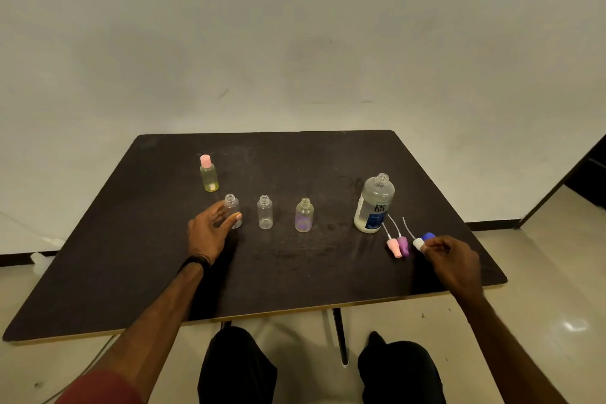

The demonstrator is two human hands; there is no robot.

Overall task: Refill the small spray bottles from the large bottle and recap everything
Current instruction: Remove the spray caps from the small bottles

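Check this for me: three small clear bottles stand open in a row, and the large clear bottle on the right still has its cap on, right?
Not quite. The head view shows the large clear bottle uncapped, its threaded neck bare. The three small clear bottles do stand open in a row on the dark table.

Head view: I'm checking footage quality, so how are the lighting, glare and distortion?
Head view: dim, even lighting; the dark table swallows detail, so the clear small bottles are faint. A glare spot sits on the floor at lower right. Wide-angle bowing at the edges; overall slightly soft.
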